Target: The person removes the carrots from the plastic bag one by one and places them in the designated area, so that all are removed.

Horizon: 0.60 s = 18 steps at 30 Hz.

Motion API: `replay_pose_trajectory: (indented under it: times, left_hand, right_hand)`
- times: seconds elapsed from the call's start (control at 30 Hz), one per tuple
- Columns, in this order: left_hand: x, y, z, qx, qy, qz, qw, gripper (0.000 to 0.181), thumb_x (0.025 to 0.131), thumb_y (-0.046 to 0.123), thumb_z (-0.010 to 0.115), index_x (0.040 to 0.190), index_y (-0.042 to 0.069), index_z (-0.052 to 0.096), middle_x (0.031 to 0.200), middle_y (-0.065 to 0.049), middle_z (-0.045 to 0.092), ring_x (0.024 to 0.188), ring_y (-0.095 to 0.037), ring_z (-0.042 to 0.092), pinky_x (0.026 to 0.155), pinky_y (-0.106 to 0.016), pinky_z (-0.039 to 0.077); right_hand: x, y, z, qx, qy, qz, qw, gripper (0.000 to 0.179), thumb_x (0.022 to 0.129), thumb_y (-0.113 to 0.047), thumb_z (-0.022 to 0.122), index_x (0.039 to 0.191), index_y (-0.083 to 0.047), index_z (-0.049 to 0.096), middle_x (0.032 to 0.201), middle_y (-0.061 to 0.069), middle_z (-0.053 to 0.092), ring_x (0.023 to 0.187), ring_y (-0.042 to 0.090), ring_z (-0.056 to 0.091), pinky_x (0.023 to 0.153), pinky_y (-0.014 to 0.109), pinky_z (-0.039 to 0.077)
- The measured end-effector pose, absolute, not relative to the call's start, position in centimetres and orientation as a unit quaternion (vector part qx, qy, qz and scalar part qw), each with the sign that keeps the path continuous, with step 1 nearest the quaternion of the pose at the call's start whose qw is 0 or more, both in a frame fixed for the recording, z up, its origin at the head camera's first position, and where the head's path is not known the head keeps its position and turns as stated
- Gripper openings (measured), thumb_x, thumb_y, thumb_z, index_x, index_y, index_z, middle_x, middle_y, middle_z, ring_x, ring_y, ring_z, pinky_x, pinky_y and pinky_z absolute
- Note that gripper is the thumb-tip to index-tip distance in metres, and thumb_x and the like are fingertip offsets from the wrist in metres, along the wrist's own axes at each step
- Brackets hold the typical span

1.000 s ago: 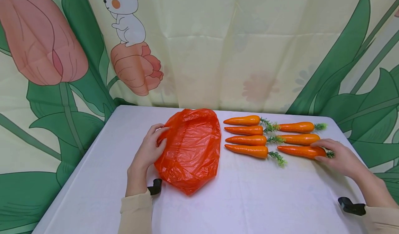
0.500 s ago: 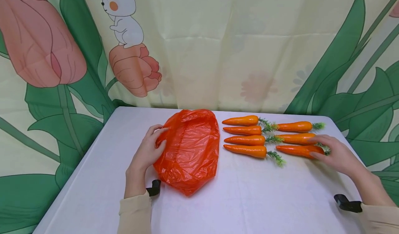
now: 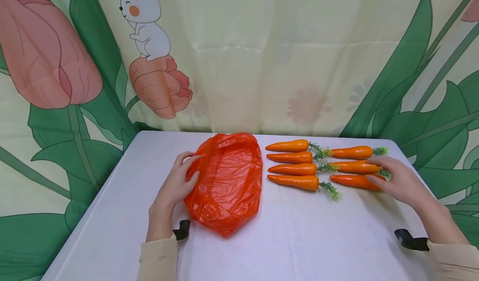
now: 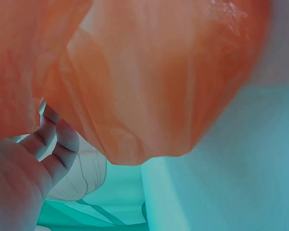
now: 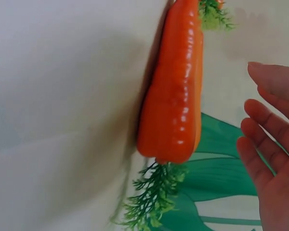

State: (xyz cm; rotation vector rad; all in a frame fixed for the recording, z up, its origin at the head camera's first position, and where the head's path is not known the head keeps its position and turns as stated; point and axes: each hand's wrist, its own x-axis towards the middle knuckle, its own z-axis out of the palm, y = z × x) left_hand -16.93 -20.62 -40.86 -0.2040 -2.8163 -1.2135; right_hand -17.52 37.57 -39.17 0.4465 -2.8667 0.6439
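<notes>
A crumpled red plastic bag (image 3: 228, 181) lies on the white-covered table, its mouth toward the top. My left hand (image 3: 176, 183) grips the bag's left edge with bent fingers; in the left wrist view, the bag film hides some fingers (image 4: 62, 149). On the right, my right hand (image 3: 400, 181) hovers over the nearest carrot (image 3: 353, 181) of the right column, near its leafy end. In the right wrist view, that carrot (image 5: 171, 110) lies on the cloth, apart from the spread, relaxed right hand (image 5: 274, 139).
Several carrots form a left column beside the bag, the nearest carrot (image 3: 293, 182) among them. Two more, a middle carrot (image 3: 355, 166) and a far carrot (image 3: 351, 152), lie behind the one under my right hand. A printed curtain (image 3: 239, 81) hangs behind the table.
My right hand has shifted slightly left over the nearest right carrot, its fingers staying spread. The left hand stays at the bag. The whole head view has drifted a little.
</notes>
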Motion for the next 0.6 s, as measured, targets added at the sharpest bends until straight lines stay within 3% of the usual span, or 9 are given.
replay_pose_trajectory:
  times: [0.4, 0.6]
  left_hand:
    - [-16.9, -20.8, -40.1, -0.093, -0.925, -0.361, 0.069, 0.050, 0.098, 0.015, 0.064, 0.147, 0.011, 0.051, 0.156, -0.007, 0.027, 0.135, -0.035, 0.035, 0.100, -0.057, 0.048]
    - [-16.9, -20.7, -39.6, -0.114, -0.931, -0.334, 0.096, 0.052, 0.096, 0.017, 0.068, 0.145, 0.011, 0.053, 0.156, -0.008, 0.028, 0.132, -0.034, 0.034, 0.096, -0.058, 0.050]
  right_hand:
    - [-17.3, 35.2, -38.1, 0.118, -0.961, 0.229, 0.097, 0.045, 0.092, -0.016, 0.075, 0.128, 0.006, 0.059, 0.130, 0.034, 0.051, 0.120, 0.055, 0.041, 0.090, 0.077, 0.036]
    - [-17.3, 33.4, -37.6, 0.128, -0.959, 0.230, 0.108, 0.038, 0.094, -0.014, 0.071, 0.128, -0.002, 0.062, 0.129, 0.029, 0.055, 0.116, 0.051, 0.046, 0.088, 0.072, 0.039]
